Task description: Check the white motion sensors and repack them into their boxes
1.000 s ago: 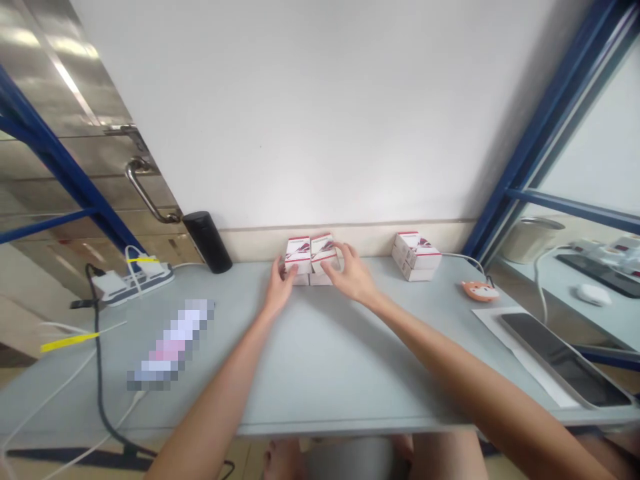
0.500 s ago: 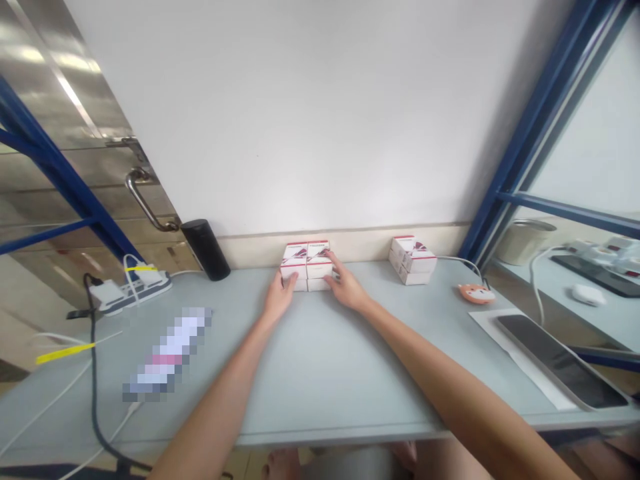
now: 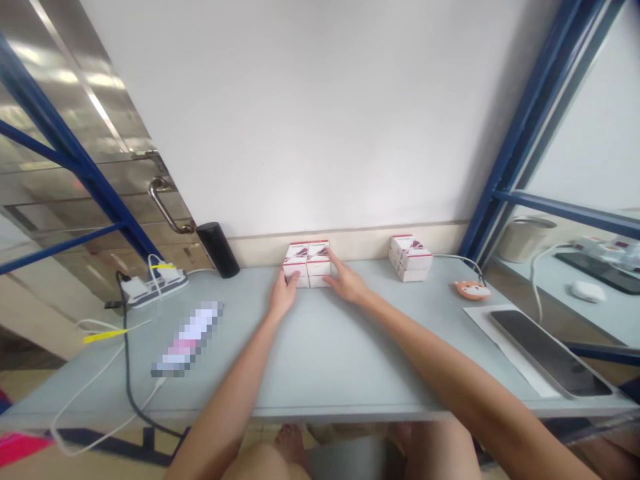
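Observation:
Small white cardboard boxes [image 3: 319, 266] with red edges and dark printed tops stand in a two-wide, two-high stack near the wall. My left hand [image 3: 284, 293] grips the stack's left side, thumb on the front and the fingers partly hidden. Against the right side rests my right hand [image 3: 347, 279], its fingers along the side and the thumb near the lower front corner. Together they clasp the stack from both sides. Apart to the right stands another stack of similar boxes [image 3: 411, 257].
A black cylinder [image 3: 219, 250] and a power strip [image 3: 157, 290] with cables stand at the left, near a blurred-out phone [image 3: 189, 339]. At the right lie an orange-and-white animal-shaped item [image 3: 473, 290] and a dark phone [image 3: 547, 352] on white paper. Blue frame posts [image 3: 520, 133] flank the table.
The view has shifted slightly, showing more of the floor and my legs. My hands stay on both sides of the box stack, which shows no clear movement.

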`<state>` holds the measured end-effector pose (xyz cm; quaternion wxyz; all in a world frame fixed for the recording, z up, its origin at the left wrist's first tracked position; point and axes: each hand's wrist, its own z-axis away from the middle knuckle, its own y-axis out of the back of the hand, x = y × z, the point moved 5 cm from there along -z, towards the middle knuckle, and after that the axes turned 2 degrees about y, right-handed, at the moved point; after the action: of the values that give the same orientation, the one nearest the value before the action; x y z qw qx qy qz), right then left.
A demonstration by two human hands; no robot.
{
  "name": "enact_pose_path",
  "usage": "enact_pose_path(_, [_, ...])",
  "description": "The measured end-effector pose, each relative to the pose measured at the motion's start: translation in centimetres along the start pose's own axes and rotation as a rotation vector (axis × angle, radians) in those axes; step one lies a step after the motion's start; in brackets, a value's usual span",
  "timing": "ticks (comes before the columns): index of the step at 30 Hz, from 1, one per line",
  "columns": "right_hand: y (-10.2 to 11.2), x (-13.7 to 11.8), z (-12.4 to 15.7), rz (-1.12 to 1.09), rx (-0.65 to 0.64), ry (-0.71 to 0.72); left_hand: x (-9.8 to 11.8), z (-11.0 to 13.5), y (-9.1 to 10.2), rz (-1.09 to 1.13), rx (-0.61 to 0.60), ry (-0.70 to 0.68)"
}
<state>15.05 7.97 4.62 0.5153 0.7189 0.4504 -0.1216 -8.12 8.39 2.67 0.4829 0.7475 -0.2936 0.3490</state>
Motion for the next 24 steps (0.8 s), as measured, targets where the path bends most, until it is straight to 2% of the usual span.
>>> enact_pose_path(3, [4.1,1.1,0.3,0.072,0.072,0.008,0.6,0.3,0.2,-0.022,0.037,-0.057])
enact_pose_path(6, [10.1,3.2,1.8,0.404,0.358,-0.013,1.7,0.9,0.7,-0.051,0.136,-0.141])
enact_pose_path(9, [14.5,6.0,4.0,0.722,0.498,-0.167,3.6,2.0,1.4,-0.076,0.237,-0.228])
enact_pose_path(11, [15.9,7.9,5.1,0.749,0.481,-0.317,5.0,3.0,1.5,-0.075,0.275,-0.279])
enact_pose_path(13, [16.4,9.0,5.7,0.68,0.459,-0.429,6.5,4.1,1.2,-0.024,0.285,-0.385])
enact_pose_path(14, [16.5,9.2,5.8,0.636,0.47,-0.454,7.1,4.7,0.7,0.034,0.236,-0.442])
enact_pose_path(16, [16.3,8.7,5.7,0.541,0.528,-0.431,7.8,5.5,-0.6,0.126,0.101,-0.479])
enact_pose_path(18, [15.4,7.6,5.4,0.393,0.538,-0.332,8.1,6.2,-2.0,0.161,-0.015,-0.466])
enact_pose_path(19, [14.5,6.8,5.3,0.299,0.501,-0.269,8.0,6.5,-2.7,0.184,-0.081,-0.44])
enact_pose_path(21, [12.1,4.8,5.0,0.116,0.339,-0.13,7.6,7.1,-4.3,0.286,-0.27,-0.326])
enact_pose_path(24, [8.5,0.9,5.4,0.11,0.119,0.071,7.4,8.6,-6.2,0.52,-0.56,-0.148])
